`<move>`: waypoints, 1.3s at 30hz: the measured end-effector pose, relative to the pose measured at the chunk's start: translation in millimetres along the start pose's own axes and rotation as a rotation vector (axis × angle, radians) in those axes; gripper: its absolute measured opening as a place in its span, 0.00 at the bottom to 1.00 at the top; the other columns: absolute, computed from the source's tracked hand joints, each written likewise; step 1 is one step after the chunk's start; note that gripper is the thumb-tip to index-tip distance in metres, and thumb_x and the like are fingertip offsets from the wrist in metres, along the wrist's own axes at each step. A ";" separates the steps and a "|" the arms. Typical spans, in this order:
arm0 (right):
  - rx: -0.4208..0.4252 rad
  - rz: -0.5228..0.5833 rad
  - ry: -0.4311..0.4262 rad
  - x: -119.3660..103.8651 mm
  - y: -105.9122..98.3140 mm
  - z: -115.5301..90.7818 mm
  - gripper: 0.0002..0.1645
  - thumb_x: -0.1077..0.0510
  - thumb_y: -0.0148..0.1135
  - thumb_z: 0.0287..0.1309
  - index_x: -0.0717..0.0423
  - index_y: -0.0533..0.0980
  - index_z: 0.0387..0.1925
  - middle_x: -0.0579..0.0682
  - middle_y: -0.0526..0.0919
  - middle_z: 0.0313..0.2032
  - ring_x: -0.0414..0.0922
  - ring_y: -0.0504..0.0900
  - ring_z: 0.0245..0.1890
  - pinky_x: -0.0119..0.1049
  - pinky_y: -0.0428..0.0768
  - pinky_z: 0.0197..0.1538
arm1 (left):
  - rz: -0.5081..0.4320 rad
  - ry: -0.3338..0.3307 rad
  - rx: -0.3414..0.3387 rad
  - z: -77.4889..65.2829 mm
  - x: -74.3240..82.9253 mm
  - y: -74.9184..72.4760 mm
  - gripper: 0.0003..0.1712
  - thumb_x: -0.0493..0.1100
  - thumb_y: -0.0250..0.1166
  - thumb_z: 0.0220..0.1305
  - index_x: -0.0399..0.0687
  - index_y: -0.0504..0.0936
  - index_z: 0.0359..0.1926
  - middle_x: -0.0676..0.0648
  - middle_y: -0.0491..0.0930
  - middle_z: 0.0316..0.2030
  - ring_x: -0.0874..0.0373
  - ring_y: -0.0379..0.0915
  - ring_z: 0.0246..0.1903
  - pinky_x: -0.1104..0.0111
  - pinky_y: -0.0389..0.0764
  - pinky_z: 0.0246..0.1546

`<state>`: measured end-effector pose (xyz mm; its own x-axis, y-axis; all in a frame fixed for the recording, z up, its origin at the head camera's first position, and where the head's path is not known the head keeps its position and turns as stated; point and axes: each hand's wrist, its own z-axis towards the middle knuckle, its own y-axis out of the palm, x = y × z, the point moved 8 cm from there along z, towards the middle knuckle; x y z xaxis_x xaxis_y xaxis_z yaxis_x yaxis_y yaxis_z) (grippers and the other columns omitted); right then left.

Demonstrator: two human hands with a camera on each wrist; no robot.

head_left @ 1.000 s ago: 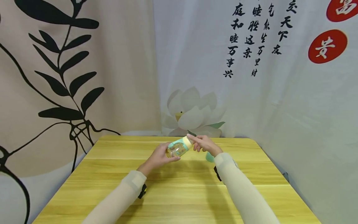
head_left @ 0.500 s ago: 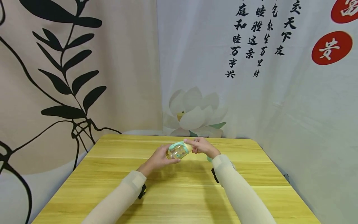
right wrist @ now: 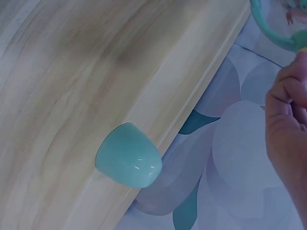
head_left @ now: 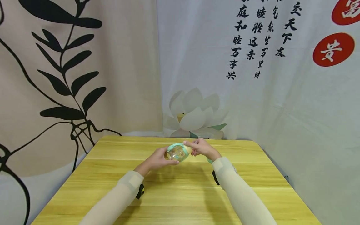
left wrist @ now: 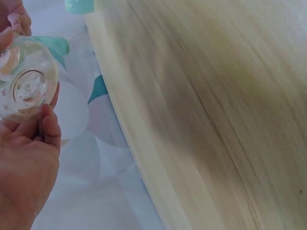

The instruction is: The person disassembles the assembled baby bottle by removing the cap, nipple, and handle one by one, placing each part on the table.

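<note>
Head view, two hands point(head_left: 157, 158) point(head_left: 205, 147) on one bottle point(head_left: 176, 153), one green cap point(head_left: 209, 161)

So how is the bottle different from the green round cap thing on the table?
The bottle has a see-through body, but you can't see through the green cap.
The bottle is tilted and held up by the left hand, while the green cap rests on the table.
The bottle has pale yellow and green parts; the green cap looks plain green.
Both have minty green on them.
</note>
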<state>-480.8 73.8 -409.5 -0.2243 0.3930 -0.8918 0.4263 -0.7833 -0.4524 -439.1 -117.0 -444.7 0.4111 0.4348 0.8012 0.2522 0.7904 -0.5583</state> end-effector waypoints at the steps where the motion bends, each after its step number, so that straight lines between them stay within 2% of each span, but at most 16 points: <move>1: 0.000 -0.001 0.001 -0.2 -0.3 -0.1 0.28 0.35 0.65 0.71 0.57 0.80 0.32 0.52 0.84 0.27 0.45 0.81 0.27 0.39 0.84 0.38 | -0.007 0.002 -0.007 -0.3 0.2 -0.3 0.37 0.54 0.79 0.63 0.42 0.78 0.67 0.49 0.86 0.48 0.57 0.84 0.44 0.65 0.86 0.45; 5: -0.011 -0.013 -0.018 -6.6 -2.2 -1.6 0.27 0.37 0.65 0.71 0.57 0.77 0.31 0.49 0.81 0.26 0.46 0.82 0.29 0.40 0.84 0.42 | -0.059 -0.004 -0.038 -1.3 0.6 -0.6 0.35 0.56 0.77 0.66 0.40 0.79 0.64 0.48 0.86 0.46 0.55 0.84 0.42 0.57 0.86 0.45; 8: -0.043 -0.042 -0.040 -17.1 -5.2 -4.7 0.24 0.39 0.66 0.71 0.56 0.78 0.35 0.47 0.79 0.25 0.46 0.82 0.31 0.38 0.82 0.43 | -0.096 -0.019 -0.083 -3.3 2.6 0.7 0.30 0.58 0.72 0.70 0.41 0.82 0.60 0.47 0.87 0.43 0.54 0.82 0.40 0.48 0.84 0.47; 10: -0.072 -0.075 -0.061 -26.8 -8.4 -8.0 0.22 0.40 0.67 0.71 0.56 0.79 0.39 0.47 0.79 0.25 0.46 0.83 0.32 0.37 0.80 0.43 | -0.127 -0.024 -0.119 -5.4 5.5 2.2 0.29 0.60 0.67 0.72 0.42 0.83 0.59 0.47 0.87 0.43 0.54 0.82 0.42 0.46 0.83 0.51; 12: -0.108 -0.110 -0.090 -38.2 -11.6 -12.6 0.21 0.41 0.67 0.70 0.57 0.81 0.43 0.47 0.80 0.26 0.47 0.83 0.32 0.38 0.80 0.44 | -0.161 -0.025 -0.148 -8.7 10.8 2.7 0.28 0.61 0.64 0.74 0.44 0.83 0.60 0.48 0.88 0.45 0.54 0.82 0.44 0.48 0.81 0.54; 14: -0.141 -0.141 -0.124 -50.1 -14.6 -18.5 0.21 0.43 0.68 0.70 0.57 0.81 0.46 0.48 0.80 0.28 0.47 0.82 0.32 0.40 0.82 0.45 | -0.220 -0.009 -0.172 -11.7 16.9 3.6 0.29 0.61 0.60 0.76 0.43 0.83 0.61 0.49 0.88 0.46 0.56 0.82 0.46 0.55 0.81 0.53; 18: -0.219 -0.179 -0.184 -69.7 -16.2 -33.5 0.19 0.47 0.72 0.67 0.53 0.80 0.51 0.49 0.83 0.39 0.48 0.82 0.40 0.45 0.83 0.50 | -0.427 0.044 -0.275 -20.1 30.5 12.2 0.33 0.55 0.54 0.80 0.27 0.78 0.63 0.49 0.86 0.48 0.59 0.81 0.47 0.64 0.80 0.51; 21: -0.274 -0.190 -0.212 -76.7 -14.1 -41.9 0.22 0.49 0.73 0.65 0.51 0.79 0.56 0.51 0.84 0.47 0.50 0.81 0.48 0.46 0.83 0.54 | -0.541 0.067 -0.348 -26.3 36.5 19.1 0.34 0.51 0.50 0.80 0.19 0.73 0.63 0.49 0.85 0.49 0.60 0.81 0.49 0.66 0.81 0.55; 23: -0.292 -0.192 -0.215 -76.9 -13.3 -44.2 0.24 0.48 0.74 0.65 0.52 0.78 0.57 0.52 0.84 0.49 0.51 0.80 0.52 0.45 0.83 0.55 | -0.546 0.070 -0.349 -27.3 37.1 20.2 0.33 0.50 0.50 0.80 0.19 0.73 0.63 0.50 0.86 0.48 0.61 0.81 0.49 0.67 0.81 0.54; 29: -0.287 -0.177 -0.187 -69.7 -14.6 -43.3 0.26 0.48 0.72 0.65 0.50 0.78 0.60 0.51 0.83 0.51 0.53 0.80 0.52 0.44 0.83 0.55 | -0.506 0.053 -0.329 -25.2 35.4 18.9 0.32 0.51 0.52 0.80 0.22 0.74 0.63 0.48 0.85 0.48 0.60 0.80 0.47 0.67 0.80 0.52; 31: -0.290 -0.173 -0.181 -67.4 -14.1 -41.8 0.27 0.48 0.72 0.66 0.50 0.77 0.62 0.52 0.82 0.52 0.53 0.81 0.52 0.44 0.83 0.55 | -0.452 0.043 -0.314 -24.5 33.2 17.4 0.32 0.52 0.52 0.80 0.24 0.76 0.63 0.47 0.85 0.48 0.59 0.80 0.46 0.65 0.80 0.51; 35: -0.282 -0.152 -0.161 -62.1 -15.9 -37.3 0.32 0.47 0.70 0.68 0.47 0.73 0.69 0.56 0.79 0.57 0.52 0.82 0.52 0.47 0.83 0.54 | -0.294 0.025 -0.228 -21.6 29.2 9.7 0.31 0.57 0.54 0.78 0.36 0.80 0.64 0.47 0.86 0.50 0.58 0.79 0.47 0.62 0.79 0.51; 39: -0.215 -0.116 -0.132 -57.7 -23.4 -33.6 0.38 0.41 0.61 0.74 0.46 0.64 0.78 0.58 0.73 0.67 0.52 0.79 0.58 0.50 0.82 0.57 | -0.179 -0.001 -0.125 -17.8 29.5 2.5 0.33 0.61 0.62 0.75 0.42 0.78 0.68 0.46 0.85 0.49 0.55 0.80 0.45 0.61 0.80 0.47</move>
<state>-448.3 85.7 -347.8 -0.3888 0.3972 -0.8313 0.5644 -0.6106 -0.5556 -410.8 -109.8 -426.3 0.3492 0.2926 0.8902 0.4282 0.7951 -0.4294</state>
